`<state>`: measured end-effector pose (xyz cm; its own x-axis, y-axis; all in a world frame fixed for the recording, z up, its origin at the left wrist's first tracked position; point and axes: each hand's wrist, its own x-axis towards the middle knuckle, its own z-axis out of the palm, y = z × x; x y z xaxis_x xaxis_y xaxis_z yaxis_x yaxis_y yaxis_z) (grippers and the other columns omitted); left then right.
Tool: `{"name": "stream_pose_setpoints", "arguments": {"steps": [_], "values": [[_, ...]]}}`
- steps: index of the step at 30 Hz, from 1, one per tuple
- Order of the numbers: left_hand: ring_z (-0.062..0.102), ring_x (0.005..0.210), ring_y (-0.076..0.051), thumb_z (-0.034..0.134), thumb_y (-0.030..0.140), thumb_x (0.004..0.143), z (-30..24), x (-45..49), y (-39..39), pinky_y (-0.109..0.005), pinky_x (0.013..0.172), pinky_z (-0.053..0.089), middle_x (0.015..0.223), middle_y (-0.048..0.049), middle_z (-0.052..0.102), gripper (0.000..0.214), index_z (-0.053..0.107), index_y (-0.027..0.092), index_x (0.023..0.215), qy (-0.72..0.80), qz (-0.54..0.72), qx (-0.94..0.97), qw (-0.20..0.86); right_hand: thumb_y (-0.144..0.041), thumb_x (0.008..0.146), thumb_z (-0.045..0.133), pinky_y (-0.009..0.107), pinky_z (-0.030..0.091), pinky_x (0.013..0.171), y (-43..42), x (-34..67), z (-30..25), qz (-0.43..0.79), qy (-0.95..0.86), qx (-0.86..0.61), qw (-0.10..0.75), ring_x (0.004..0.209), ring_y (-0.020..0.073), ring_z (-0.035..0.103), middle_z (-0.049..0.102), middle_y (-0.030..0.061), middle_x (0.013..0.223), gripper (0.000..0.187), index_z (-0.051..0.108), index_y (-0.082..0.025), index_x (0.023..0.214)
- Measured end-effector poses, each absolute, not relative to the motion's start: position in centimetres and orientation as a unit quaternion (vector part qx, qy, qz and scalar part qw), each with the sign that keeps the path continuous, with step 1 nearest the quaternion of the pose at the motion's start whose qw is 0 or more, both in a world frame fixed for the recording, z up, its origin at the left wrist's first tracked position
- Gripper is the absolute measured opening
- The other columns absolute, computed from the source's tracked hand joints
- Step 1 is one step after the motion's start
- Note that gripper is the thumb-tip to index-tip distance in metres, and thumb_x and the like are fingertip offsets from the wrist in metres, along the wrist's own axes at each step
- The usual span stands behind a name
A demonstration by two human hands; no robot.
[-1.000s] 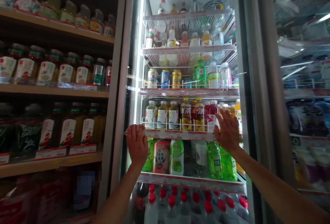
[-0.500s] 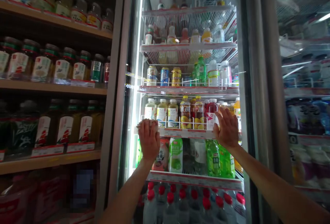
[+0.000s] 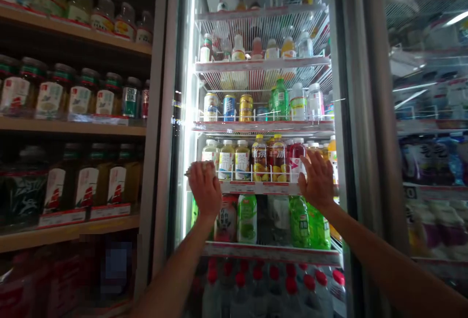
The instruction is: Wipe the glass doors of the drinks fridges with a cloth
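Both arms reach up and forward toward the cooler's glass door [image 3: 265,215], the left forearm slanting up to the right, the right one up to the left. The left hand [image 3: 205,191] points its fingers upward, set close together over a pale cloth [image 3: 211,166], which pokes out around the fingertips in front of the row of tea bottles [image 3: 226,159]. The right hand [image 3: 317,181] is raised to about the same height, well apart, fingers spread and palm toward the glass (whether it touches, I cannot tell), just beside the pink-labelled bottle [image 3: 296,154] in view.
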<state>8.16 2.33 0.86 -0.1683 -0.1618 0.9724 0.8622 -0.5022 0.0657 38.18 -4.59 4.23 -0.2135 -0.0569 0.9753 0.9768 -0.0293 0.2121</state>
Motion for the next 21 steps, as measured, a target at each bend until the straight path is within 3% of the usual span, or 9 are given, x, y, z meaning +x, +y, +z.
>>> {"name": "stream_pose_setpoints", "arguments": {"steps": [5,13,18,21], "values": [[0.023,0.137,-0.02,0.042,0.022,0.088,-0.4,13.6,0.9,-0.044,0.113,0.018,0.139,-0.0063,0.044,0.043,0.044,0.024,0.13,-0.21,-0.543,-0.68,0.446,-0.026,0.086,0.042,0.045,0.022,0.109,-4.8,38.4,4.2,-0.575,-0.535,-0.43,0.444,0.137,0.023,0.027,0.039,0.0095,0.143,0.05,0.037,-0.022,0.135],[0.019,0.138,-0.024,0.041,0.019,0.087,1.3,8.9,1.8,-0.047,0.109,0.028,0.143,-0.0143,0.037,0.047,0.038,0.015,0.134,-0.257,-0.616,-0.611,0.425,-0.026,0.085,0.042,0.044,0.019,0.111,-4.7,38.1,4.2,-0.569,-0.53,-0.438,0.451,0.137,0.0225,0.026,0.037,0.0086,0.144,0.051,0.037,-0.021,0.135],[0.024,0.137,-0.022,0.043,0.016,0.084,0.0,14.8,0.3,-0.042,0.109,0.031,0.137,-0.0085,0.047,0.042,0.049,0.018,0.125,-0.136,-0.492,-0.719,0.473,-0.026,0.086,0.042,0.044,0.019,0.111,-4.8,38.2,4.3,-0.573,-0.534,-0.436,0.444,0.137,0.023,0.027,0.039,0.0094,0.143,0.049,0.039,-0.02,0.134],[0.026,0.136,-0.02,0.044,0.015,0.084,0.1,13.7,0.5,-0.04,0.11,0.031,0.137,-0.0067,0.047,0.043,0.048,0.019,0.126,-0.102,-0.458,-0.737,0.486,-0.028,0.086,0.04,0.044,0.02,0.11,-4.7,38.4,4.3,-0.576,-0.535,-0.427,0.447,0.137,0.022,0.026,0.038,0.0092,0.143,0.048,0.039,-0.02,0.134]]}}
